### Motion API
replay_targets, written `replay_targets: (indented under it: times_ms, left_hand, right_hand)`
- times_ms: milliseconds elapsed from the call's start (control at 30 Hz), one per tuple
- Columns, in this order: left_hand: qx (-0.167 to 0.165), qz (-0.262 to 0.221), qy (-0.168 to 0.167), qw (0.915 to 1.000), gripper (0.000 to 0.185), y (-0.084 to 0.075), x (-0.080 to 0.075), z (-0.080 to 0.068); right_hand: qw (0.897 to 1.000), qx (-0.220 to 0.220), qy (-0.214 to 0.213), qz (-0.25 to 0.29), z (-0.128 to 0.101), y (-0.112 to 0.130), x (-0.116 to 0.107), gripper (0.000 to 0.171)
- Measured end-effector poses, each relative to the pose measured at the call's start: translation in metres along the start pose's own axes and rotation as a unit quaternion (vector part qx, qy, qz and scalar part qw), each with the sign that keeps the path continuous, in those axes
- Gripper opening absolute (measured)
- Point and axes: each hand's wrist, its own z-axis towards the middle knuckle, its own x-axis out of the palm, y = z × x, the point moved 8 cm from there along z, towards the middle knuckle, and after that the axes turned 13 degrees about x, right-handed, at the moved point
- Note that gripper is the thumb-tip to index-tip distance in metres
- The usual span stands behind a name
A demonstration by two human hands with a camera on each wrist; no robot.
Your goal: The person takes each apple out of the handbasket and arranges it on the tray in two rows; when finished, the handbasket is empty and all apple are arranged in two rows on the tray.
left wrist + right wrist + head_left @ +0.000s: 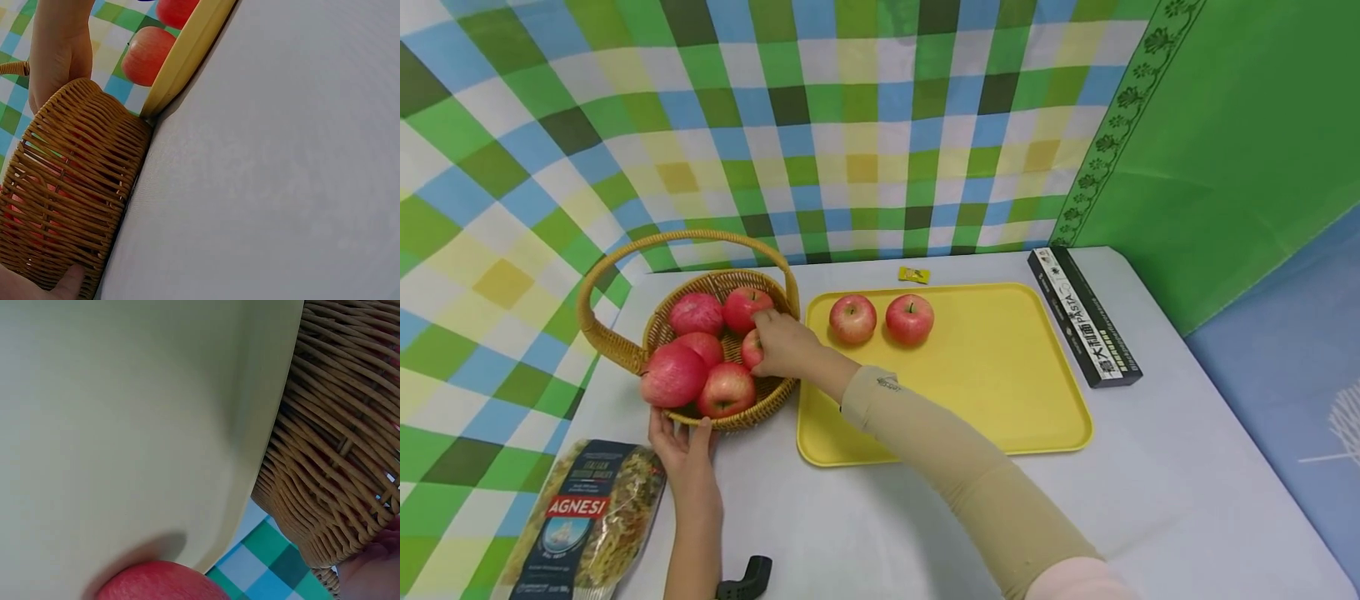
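Note:
On the left of the table stands a wicker basket [775, 408] with a tall handle, holding several red apples. My right hand [786, 343] reaches over its right side and grips an apple [751, 350] inside, largely covered by the fingers. Beside that hand lies another apple [747, 308]. My left hand [685, 450] rests against the near outer wall of the basket, fingers spread; its thumb [70, 281] presses on the weave in the left wrist view. Two apples, one left [853, 319] and one right [910, 320], sit on the yellow tray [985, 375].
A bag of pasta [583, 517] lies at the front left. Right of the tray is a black pasta box [1084, 317], and a small yellow packet [913, 274] lies behind it. A checked cloth [880, 125] hangs along the back. The basket stands close to the tray's left edge.

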Motion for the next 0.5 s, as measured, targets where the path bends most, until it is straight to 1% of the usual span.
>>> replay_targets:
  times_ms: [167,267,433,500]
  left_hand:
    - [0.003,-0.002,-0.002,1.0000,0.074,0.0012,-0.0004,-0.0003]
    - [0.007,-0.006,-0.005,0.9999,0.073,0.0006,-0.0007,-0.0002]
    - [0.013,-0.018,-0.006,0.9997,0.073,-0.0013,0.0001,-0.0004]
    - [0.013,-0.021,-0.006,0.9997,0.073,-0.0018,0.0004,-0.0004]
  right_hand:
    - [0.999,-0.006,0.011,-0.041,-0.0011,0.0022,0.0032,0.073]
    - [0.998,-0.009,0.009,-0.055,-0.0018,0.0024,0.0045,0.073]
    - [0.998,-0.019,-0.009,-0.052,-0.0017,0.0015,0.0046,0.073]
    - [0.999,-0.023,-0.014,-0.043,-0.0019,0.0011,0.0036,0.074]
